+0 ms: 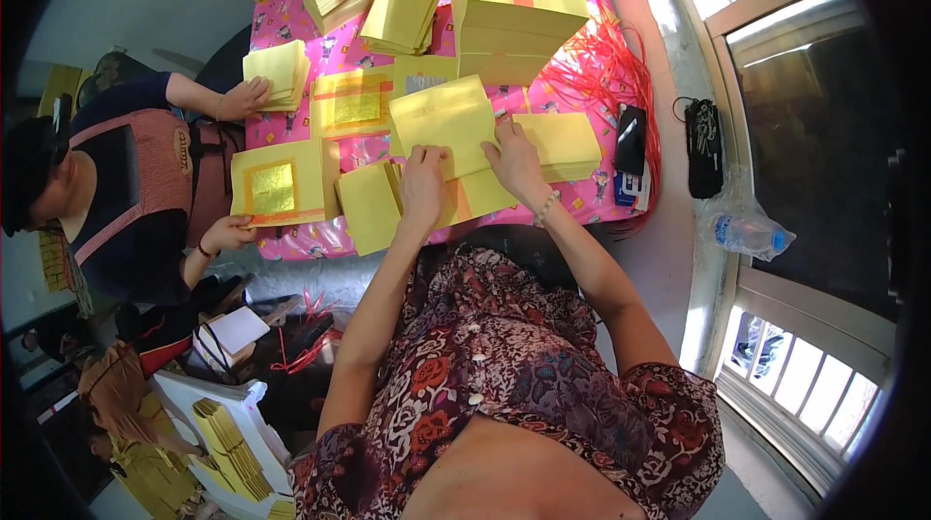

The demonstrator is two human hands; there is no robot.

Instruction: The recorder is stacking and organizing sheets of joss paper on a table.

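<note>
Two hands work one yellow sheet (448, 117) on the desk (291, 35), which is covered by a pink patterned cloth. The left hand (423, 185) pinches the sheet's near edge, its grip closed on the paper; the right hand (514, 161) presses flat on the sheet's right side, fingers spread, clasping nothing. The sheet lies just in front of the tall yellow box (514, 6), over a loose yellow stack (373, 205).

Done well, I'd judge, the pressing hand pins the stack beneath while the other lifts only the top leaf, edges square.

Left of the sheet I count two sheets with gold-foil squares (276, 185), and one co-worker with both hands on paper. Right of it: one phone (630, 137), red strings (606, 64), one water bottle (742, 229).
</note>
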